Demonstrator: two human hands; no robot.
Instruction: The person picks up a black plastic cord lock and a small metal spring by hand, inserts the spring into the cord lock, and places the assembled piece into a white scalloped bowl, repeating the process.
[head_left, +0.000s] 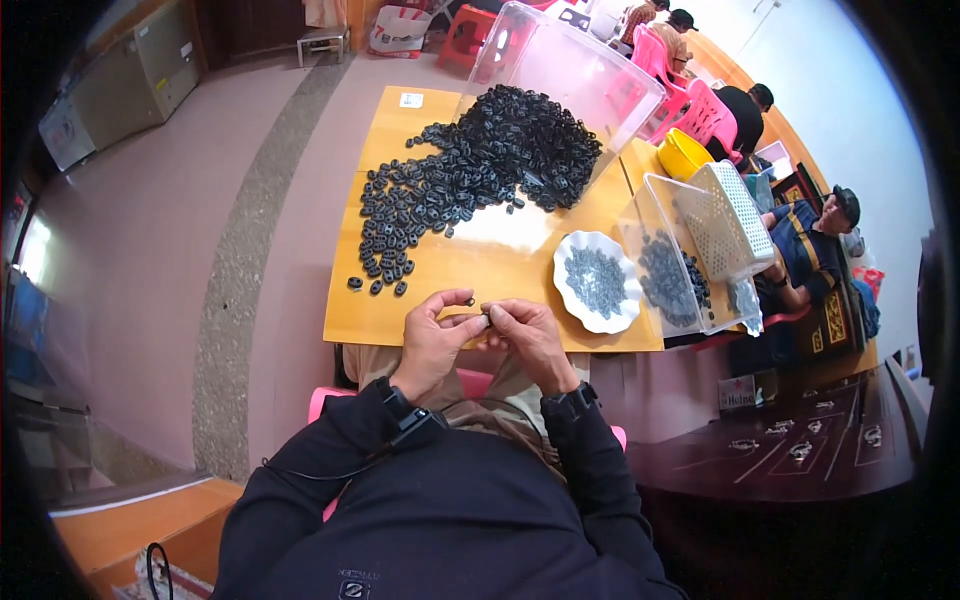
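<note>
Yellow table (385, 322), frame centre: left hand (430, 336) and right hand (533, 342) pinch a dark piece (487, 320) between closed fingertips, long axis unclear.

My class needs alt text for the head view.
A person's left hand and right hand hold a small dark part at the near edge of a yellow table, with heaped black parts beyond and a scalloped white dish to the right.

A speckled grey strip (228, 300) crosses the mauve floor (140, 230); pink chairs (708, 115) stand near the pale wall (850, 110), upper right.
</note>
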